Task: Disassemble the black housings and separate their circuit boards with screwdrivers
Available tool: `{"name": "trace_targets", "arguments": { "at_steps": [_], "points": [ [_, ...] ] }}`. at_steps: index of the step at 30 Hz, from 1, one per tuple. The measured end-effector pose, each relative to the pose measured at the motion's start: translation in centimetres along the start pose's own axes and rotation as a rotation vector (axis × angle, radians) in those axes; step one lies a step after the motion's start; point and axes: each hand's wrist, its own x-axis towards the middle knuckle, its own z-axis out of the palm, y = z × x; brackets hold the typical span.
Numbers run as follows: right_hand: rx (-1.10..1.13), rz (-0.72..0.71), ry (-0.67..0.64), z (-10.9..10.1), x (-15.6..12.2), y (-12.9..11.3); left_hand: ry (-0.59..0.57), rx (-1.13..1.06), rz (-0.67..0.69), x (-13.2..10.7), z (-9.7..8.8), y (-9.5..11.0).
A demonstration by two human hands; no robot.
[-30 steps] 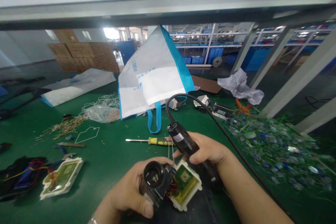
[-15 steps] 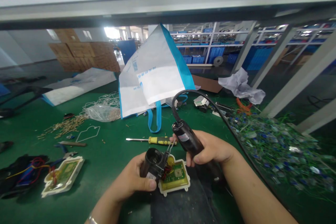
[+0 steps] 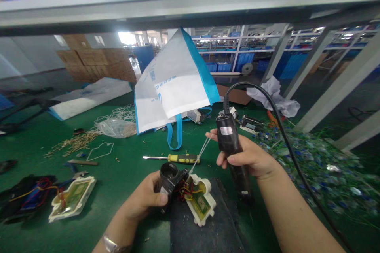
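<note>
Head view, green work table. Left hand: fingers wrapped around a black lamp socket, held low at centre just above a dark mat; red and yellow wires run from the socket into a white plastic housing with a green circuit board inside, tilted against the mat. Right hand: fingers clenched around a black handheld power tool, held roughly upright, its black cord looping up and away to the right; the index finger and thumb also pinch a thin white wire stretched taut down to the socket. Behind the hands: a yellow-handled screwdriver lying flat on the table; a white and blue bag standing further back. Left side: a second white housing with circuit board, beside a dark bundle with red wires; scattered small brass parts; a clear plastic bag. Right side: a spread heap of small blue and green scraps; crumpled white paper beyond it.
</note>
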Motion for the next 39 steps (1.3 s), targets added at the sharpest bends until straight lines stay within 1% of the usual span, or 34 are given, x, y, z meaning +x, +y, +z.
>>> {"name": "trace_targets", "arguments": {
  "at_steps": [3, 5, 9, 12, 14, 16, 19, 22, 24, 27, 30, 32, 33, 34, 36, 38, 39],
  "points": [
    [0.005, -0.043, 0.024, 0.0, -0.3, -0.4, 0.012, -0.076, 0.003, 0.0, -0.3, -0.2],
    [0.012, -0.072, 0.034, 0.0, -0.6, -0.8, 0.008, -0.046, 0.003, -0.1, -0.4, 0.1],
    [0.018, -0.147, 0.059, -0.1, -1.6, -2.0, -0.010, 0.167, -0.035, -0.3, -0.6, 0.9],
    [-0.039, -0.165, 0.090, -0.2, -2.2, -2.9, 0.023, 0.303, -0.086, -0.3, -0.9, 1.2],
    [-0.097, -0.125, 0.099, -0.2, -2.4, -3.2, 0.050, 0.350, -0.101, -0.2, -1.1, 1.3],
    [-0.136, -0.074, 0.085, 0.0, -2.4, -3.3, 0.082, 0.371, -0.083, -0.3, -1.3, 1.4],
    [-0.166, -0.011, 0.036, 0.4, -2.1, -3.0, 0.159, 0.372, 0.030, -0.6, -1.6, 1.5],
    [-0.190, 0.058, -0.027, 1.2, -1.8, -2.6, 0.275, 0.397, 0.156, -0.8, -1.9, 1.5],
    [-0.192, 0.099, -0.072, 1.8, -1.5, -2.3, 0.344, 0.455, 0.173, -0.5, -2.1, 1.3],
    [-0.181, 0.142, -0.134, 2.9, -1.2, -2.1, 0.445, 0.644, 0.183, 0.2, -2.0, 0.9],
    [-0.232, 0.185, -0.192, 4.0, -1.1, -1.9, 0.579, 0.861, 0.300, 0.4, -1.0, 0.8],
    [-0.323, 0.203, -0.233, 4.6, -1.1, -1.9, 0.589, 0.885, 0.381, 0.1, 0.6, 1.1],
    [-0.374, 0.211, -0.255, 5.0, -1.1, -1.9, 0.542, 0.837, 0.392, -0.2, 1.6, 1.3],
    [-0.428, 0.212, -0.277, 5.3, -1.1, -1.9, 0.486, 0.735, 0.404, -0.4, 2.7, 1.5],
    [-0.545, 0.191, -0.316, 5.8, -1.2, -1.9, 0.312, 0.471, 0.398, -0.5, 5.1, 1.8],
    [-0.650, 0.123, -0.343, 6.1, -1.3, -1.9, 0.199, 0.316, 0.367, -0.3, 7.1, 2.0],
    [-0.692, 0.065, -0.333, 6.1, -1.5, -1.8, 0.172, 0.255, 0.344, 0.0, 7.8, 2.1]
  ]
}}
